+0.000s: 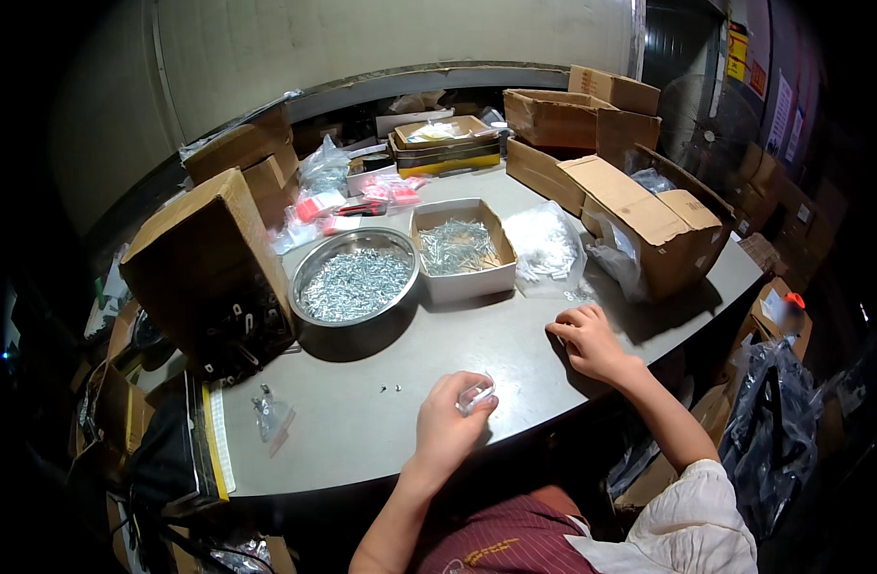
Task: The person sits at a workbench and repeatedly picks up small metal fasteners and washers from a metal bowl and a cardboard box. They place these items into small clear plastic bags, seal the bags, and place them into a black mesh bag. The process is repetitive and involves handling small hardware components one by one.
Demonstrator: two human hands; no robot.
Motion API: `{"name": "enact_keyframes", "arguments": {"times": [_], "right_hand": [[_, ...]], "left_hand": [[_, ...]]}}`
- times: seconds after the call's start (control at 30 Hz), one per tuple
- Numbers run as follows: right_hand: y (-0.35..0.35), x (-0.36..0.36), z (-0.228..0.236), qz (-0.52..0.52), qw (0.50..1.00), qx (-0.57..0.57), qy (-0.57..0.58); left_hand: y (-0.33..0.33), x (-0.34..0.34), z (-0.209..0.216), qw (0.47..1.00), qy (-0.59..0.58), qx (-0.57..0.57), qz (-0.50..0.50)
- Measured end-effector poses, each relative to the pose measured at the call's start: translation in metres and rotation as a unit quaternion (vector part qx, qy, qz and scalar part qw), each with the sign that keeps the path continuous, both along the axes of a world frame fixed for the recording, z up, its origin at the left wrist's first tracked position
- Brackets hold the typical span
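My left hand is closed around a small clear plastic bag with something whitish in it, just above the table's near edge. To its right, my right hand hovers near the tabletop with fingers curled together; anything between them is too small to make out. Beyond lie a steel bowl of small silvery screws, a white carton of long thin metal pins or nails, and an open clear bag of white plastic plugs. Two tiny metal pieces rest left of my left hand.
A filled small bag lies at the table's left. Open cardboard boxes stand left and right. Farther back are red-and-white packets and a stacked tray. Dark plastic bags hang beyond the right edge.
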State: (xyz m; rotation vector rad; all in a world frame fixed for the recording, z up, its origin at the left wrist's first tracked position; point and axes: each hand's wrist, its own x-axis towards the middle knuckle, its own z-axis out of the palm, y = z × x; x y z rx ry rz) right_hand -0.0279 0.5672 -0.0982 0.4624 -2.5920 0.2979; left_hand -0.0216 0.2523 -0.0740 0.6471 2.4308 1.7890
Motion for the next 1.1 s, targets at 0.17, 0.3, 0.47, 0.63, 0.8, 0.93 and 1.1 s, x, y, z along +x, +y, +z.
{"name": "enact_keyframes", "arguments": {"times": [0.17, 0.3, 0.47, 0.63, 0.8, 0.93, 1.1], "right_hand": [[0.009, 0.006, 0.003, -0.056, 0.993, -0.104, 0.032], [0.003, 0.006, -0.006, -0.015, 0.998, -0.039, 0.038], [-0.037, 0.027, -0.009, 0.044, 0.997, -0.019, 0.059], [-0.068, 0.069, 0.000, 0.139, 0.989, 0.040, 0.036], [-0.070, 0.083, -0.021, 0.162, 0.972, 0.052, 0.160], [-0.068, 0.090, -0.027, 0.167, 0.966, 0.073, 0.185], [-0.064, 0.087, -0.031, 0.173, 0.973, -0.007, 0.154]], "left_hand": [[0.000, -0.003, -0.009, 1.000, 0.013, 0.015, 0.012], [0.002, 0.000, -0.002, 0.999, 0.028, 0.013, 0.009], [0.002, -0.001, -0.009, 0.999, 0.037, 0.017, 0.010], [-0.006, -0.004, -0.014, 1.000, -0.008, 0.027, 0.014], [-0.001, -0.005, -0.019, 0.998, -0.004, 0.056, 0.007], [-0.001, -0.002, -0.014, 0.999, 0.005, 0.048, 0.013], [0.002, 0.000, -0.014, 0.999, 0.010, 0.040, 0.020]]}}
